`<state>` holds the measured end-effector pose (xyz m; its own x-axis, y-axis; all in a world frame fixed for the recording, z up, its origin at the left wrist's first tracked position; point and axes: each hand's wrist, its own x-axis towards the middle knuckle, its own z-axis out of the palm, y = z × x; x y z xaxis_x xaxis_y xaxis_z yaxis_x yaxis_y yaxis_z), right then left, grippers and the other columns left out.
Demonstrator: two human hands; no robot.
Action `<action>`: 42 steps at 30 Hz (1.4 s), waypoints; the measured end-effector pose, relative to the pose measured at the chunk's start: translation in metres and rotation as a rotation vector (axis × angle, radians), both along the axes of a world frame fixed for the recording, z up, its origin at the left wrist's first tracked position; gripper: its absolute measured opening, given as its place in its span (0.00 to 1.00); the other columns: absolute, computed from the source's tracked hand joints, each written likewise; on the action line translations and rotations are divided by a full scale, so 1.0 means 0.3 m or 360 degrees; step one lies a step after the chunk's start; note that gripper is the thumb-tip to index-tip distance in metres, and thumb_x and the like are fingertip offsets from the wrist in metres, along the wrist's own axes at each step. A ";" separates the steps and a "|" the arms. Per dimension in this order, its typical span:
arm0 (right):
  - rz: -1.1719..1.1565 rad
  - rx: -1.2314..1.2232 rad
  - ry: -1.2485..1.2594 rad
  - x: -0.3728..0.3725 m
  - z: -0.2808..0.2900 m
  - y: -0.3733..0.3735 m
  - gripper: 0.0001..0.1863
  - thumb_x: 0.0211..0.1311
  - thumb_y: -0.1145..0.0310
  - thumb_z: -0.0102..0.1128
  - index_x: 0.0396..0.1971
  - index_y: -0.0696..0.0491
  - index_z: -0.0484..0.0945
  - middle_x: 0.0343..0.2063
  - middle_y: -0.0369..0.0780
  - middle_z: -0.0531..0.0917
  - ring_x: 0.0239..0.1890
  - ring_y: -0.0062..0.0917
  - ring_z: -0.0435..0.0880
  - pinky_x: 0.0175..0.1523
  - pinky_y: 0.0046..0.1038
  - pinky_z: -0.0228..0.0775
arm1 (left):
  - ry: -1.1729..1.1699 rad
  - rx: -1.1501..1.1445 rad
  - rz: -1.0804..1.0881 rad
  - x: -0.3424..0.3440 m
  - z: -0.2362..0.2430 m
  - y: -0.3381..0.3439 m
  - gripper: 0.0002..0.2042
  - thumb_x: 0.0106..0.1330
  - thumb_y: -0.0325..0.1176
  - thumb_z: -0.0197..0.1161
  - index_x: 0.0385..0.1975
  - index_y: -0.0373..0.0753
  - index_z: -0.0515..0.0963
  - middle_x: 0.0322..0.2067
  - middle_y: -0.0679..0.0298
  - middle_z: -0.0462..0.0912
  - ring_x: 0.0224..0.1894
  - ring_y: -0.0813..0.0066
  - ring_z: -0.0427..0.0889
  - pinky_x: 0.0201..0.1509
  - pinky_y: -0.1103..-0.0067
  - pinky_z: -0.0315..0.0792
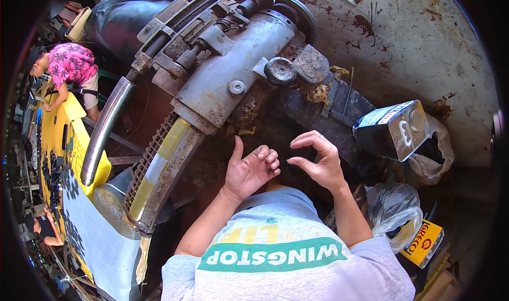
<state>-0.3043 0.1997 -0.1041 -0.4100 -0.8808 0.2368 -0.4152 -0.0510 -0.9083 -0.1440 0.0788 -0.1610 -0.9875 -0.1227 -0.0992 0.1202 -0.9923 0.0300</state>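
In front of my chest my left hand is raised with its palm showing. Its thumb stands away from the half-curled fingers, and nothing is seen in it. Facing it across a gap, my right hand has its thumb and fingers apart in a C shape, also holding nothing. Neither hand touches anything. Just beyond them stands a worn grey metal machine with a large cylinder, gears and a dark round knob. From its lower left run a polished steel rod and a coil spring.
A rectangular metal can stands right of my right hand. Below it are a clear plastic bag and a yellow tin. At left is a yellow table with black cut pieces; two other people work along it. A stained wall rises behind.
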 end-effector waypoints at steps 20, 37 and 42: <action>-0.0076 -0.0005 0.0198 0.024 0.003 0.008 0.12 0.45 0.80 0.67 0.33 0.56 0.82 0.32 0.40 0.80 0.36 0.29 0.79 0.42 0.27 0.72 | -0.0353 -0.0886 0.0008 -0.012 0.009 0.022 0.34 0.66 0.65 0.32 0.40 0.39 0.74 0.40 0.64 0.75 0.45 0.74 0.73 0.55 0.75 0.64; -0.0625 0.0041 0.0121 -0.073 -0.085 0.010 0.04 0.59 0.77 0.57 0.29 0.59 0.80 0.33 0.40 0.78 0.35 0.26 0.78 0.41 0.24 0.69 | -0.0324 -0.1479 0.0012 0.006 0.039 0.017 0.41 0.66 0.66 0.24 0.59 0.34 0.66 0.57 0.60 0.68 0.54 0.71 0.70 0.60 0.74 0.61; -0.0388 0.0023 -0.0127 -0.038 -0.051 0.004 0.05 0.59 0.76 0.58 0.33 0.58 0.82 0.35 0.39 0.79 0.36 0.23 0.79 0.42 0.22 0.70 | -0.0345 -0.1365 -0.0011 0.001 0.046 0.021 0.41 0.66 0.66 0.23 0.58 0.35 0.67 0.59 0.57 0.67 0.57 0.69 0.69 0.61 0.72 0.60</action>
